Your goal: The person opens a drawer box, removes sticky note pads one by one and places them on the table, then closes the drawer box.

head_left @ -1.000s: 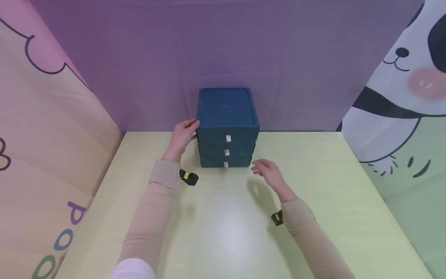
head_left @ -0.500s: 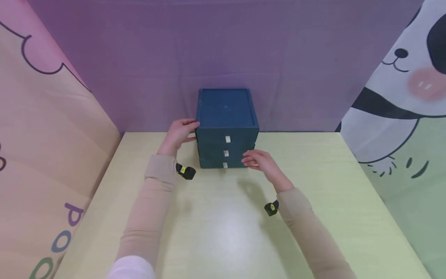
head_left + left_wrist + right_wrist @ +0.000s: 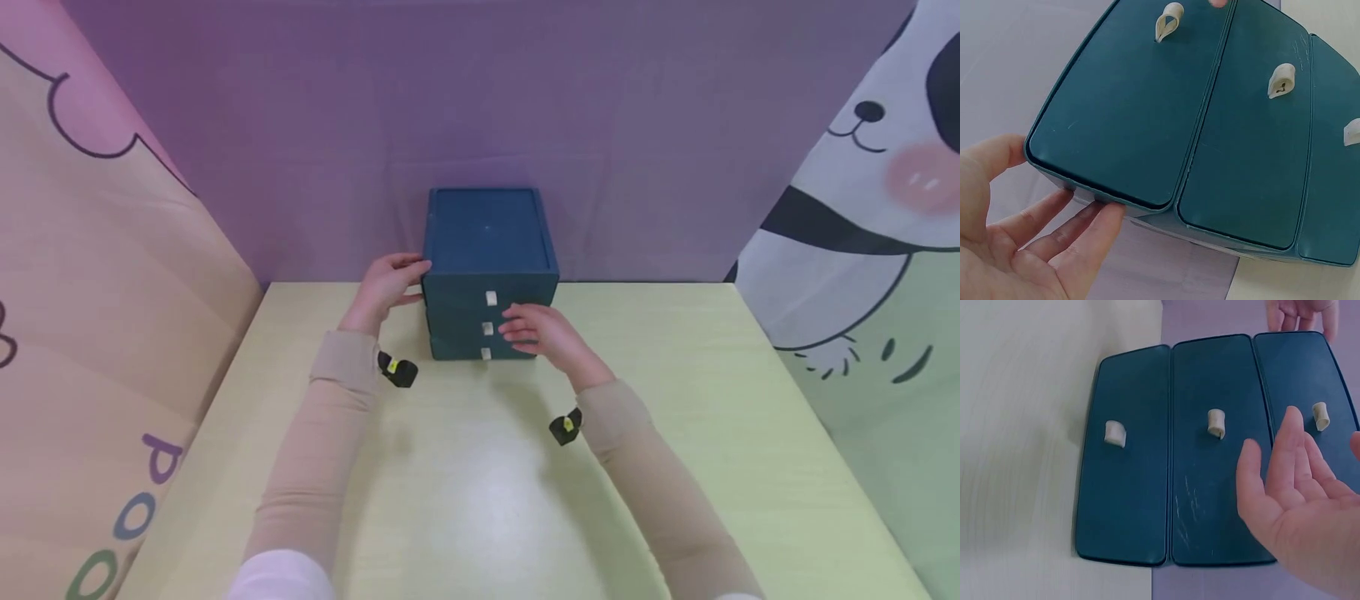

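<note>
A dark blue-green desktop drawer cabinet stands at the back of the table, its three stacked drawers pushed in. Each drawer front carries a small cream pull tab; the top tab, middle tab and bottom tab all show. At the cabinet's upper left edge, my left hand lays its thumb at the top corner and extended fingers along the side. My right hand hovers before the right half of the front, fingers loosely extended and holding nothing. Its fingertips are close to the middle tab in the head view.
The pale wood-look table stretches out in front of the cabinet. A purple cloth backdrop rises directly behind it. Printed cloth panels flank the table, a pink and beige one at left and a panda one at right.
My right hand has moved left and up, from beside the cabinet's lower right corner to in front of the drawers near the tabs. My left hand has stayed at the cabinet's edge, shifting slightly.
</note>
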{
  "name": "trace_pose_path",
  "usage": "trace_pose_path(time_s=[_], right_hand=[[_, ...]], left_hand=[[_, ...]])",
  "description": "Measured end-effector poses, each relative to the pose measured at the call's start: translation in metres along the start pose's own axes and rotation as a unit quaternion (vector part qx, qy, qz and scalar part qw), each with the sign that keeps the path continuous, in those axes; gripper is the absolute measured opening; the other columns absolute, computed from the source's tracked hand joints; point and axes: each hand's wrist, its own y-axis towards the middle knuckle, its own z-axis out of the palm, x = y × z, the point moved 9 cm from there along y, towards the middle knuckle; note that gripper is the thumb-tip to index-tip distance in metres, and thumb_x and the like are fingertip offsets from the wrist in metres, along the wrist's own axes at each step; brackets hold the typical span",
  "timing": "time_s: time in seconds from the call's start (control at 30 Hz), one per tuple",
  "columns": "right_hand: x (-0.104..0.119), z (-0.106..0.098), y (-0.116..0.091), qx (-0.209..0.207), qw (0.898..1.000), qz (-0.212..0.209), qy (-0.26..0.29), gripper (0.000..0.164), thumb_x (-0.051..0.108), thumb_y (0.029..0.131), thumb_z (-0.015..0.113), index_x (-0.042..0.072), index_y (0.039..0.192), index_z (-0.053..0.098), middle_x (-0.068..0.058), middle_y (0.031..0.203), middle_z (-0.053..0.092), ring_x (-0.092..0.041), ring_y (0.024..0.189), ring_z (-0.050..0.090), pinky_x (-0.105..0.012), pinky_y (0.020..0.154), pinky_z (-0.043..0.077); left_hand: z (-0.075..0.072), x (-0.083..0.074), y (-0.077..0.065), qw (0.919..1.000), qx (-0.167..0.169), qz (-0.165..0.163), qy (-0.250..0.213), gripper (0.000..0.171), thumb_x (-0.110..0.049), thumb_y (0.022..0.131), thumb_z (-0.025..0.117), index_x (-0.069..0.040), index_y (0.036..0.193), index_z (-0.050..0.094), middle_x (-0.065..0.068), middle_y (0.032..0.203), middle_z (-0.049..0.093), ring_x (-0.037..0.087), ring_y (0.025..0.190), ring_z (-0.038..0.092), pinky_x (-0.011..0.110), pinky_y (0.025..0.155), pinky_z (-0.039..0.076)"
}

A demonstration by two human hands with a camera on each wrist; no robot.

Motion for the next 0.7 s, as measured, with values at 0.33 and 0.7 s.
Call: trace_pose_path(time_s=[0.33,0.7], right_hand=[[0.003,0.018,0.008,0.012,0.998,0.041,0.05,0.045,0.032,0.098,0.042,0.001,0.13,0.049,0.0,0.094,0.061,-0.031,0.115,0.053,-0.033,0.094,0.05],[0.008,0.021,0.013,-0.036,0.995,0.024,0.089,0.041,0.026,0.097,0.047,-0.004,0.123,0.052,0.004,0.079,0.062,-0.01,0.078,0.059,-0.033,0.09,0.052]], left_hand=[[-0.004,0.004,-0.001,0.9999,-0.004,0.003,-0.011,0.05,-0.027,0.094,0.055,-0.009,0.139,0.042,0.011,0.142,0.043,0.026,0.128,0.044,0.041,0.1,0.048],[0.001,0.001,0.001,0.9999,0.007,0.007,-0.005,0.05,-0.027,0.093,0.056,-0.009,0.138,0.043,0.011,0.142,0.043,0.027,0.127,0.044,0.042,0.098,0.049]])
